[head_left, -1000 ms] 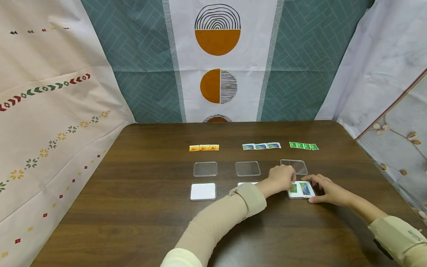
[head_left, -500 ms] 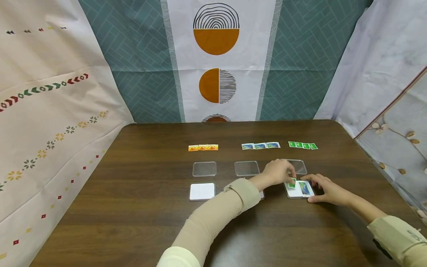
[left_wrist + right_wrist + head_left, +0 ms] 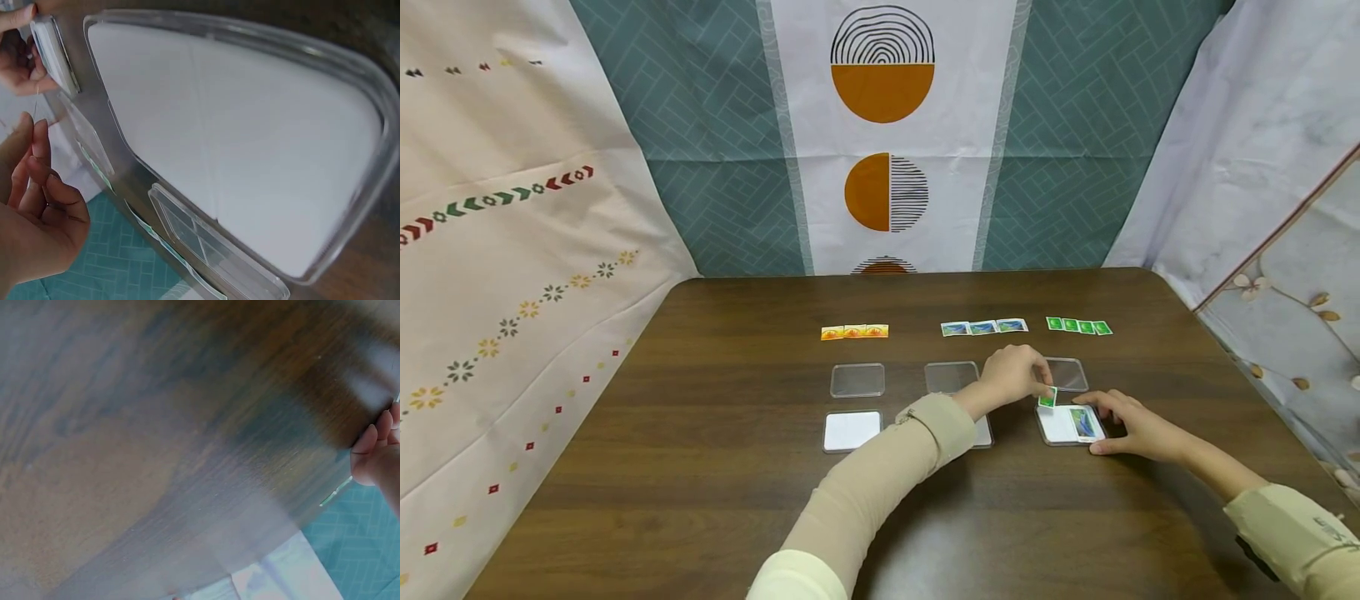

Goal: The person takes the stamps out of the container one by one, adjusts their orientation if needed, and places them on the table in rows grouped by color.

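Between the thumb and fingers of my left hand (image 3: 1013, 373) is a small green stamp (image 3: 1048, 398), held at the upper left edge of a shallow clear plastic case (image 3: 1056, 427). A white insert fills that case, and a blue picture stamp (image 3: 1083, 422) lies on its right half. My right hand (image 3: 1126, 425) holds the case by its right side, thumb at the near corner and fingers at the far one. In the left wrist view the left hand (image 3: 44, 212) pinches something thin, seen edge-on. The right wrist view mostly shows bare tabletop, with the left hand (image 3: 378, 450) at its edge.
Clear lids (image 3: 857, 381) lie in a row across the brown table (image 3: 700, 500). Two more cases with white inserts (image 3: 852, 432) sit to the left, one partly behind the left forearm. Farther back are rows of orange stamps (image 3: 854, 332), blue stamps (image 3: 983, 327) and green stamps (image 3: 1078, 326).
My left hand has lifted the green stamp from the left half of the case and drawn it up and left. The right hand has stayed at the case.
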`<action>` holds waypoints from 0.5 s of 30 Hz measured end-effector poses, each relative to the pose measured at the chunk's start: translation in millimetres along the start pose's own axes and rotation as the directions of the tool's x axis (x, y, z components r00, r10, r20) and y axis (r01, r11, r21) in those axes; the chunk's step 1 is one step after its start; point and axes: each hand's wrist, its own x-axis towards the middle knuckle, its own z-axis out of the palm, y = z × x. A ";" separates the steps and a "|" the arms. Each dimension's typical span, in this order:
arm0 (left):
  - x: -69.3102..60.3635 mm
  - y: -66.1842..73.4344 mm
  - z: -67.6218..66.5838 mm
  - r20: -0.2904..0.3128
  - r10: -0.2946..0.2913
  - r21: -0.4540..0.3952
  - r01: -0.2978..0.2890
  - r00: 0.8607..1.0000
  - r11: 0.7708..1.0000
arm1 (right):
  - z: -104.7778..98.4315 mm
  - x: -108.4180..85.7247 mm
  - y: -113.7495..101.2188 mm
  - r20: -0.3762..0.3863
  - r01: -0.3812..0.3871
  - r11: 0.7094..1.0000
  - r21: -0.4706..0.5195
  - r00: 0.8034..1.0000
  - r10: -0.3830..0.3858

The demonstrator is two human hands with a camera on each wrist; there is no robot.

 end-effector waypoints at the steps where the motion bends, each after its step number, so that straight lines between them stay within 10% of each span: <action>1: 0.2 -0.6 -1.4 -0.004 -0.006 -0.010 0.006 1.000 1.000 | 0.1 -0.1 0.2 -0.003 0.003 1.000 -0.002 1.000 -0.003; 15: 16.9 -13.2 -16.0 -0.090 -0.086 -0.022 0.085 0.992 0.996 | -2.2 -2.2 4.6 -0.014 0.074 0.996 0.050 0.997 -0.073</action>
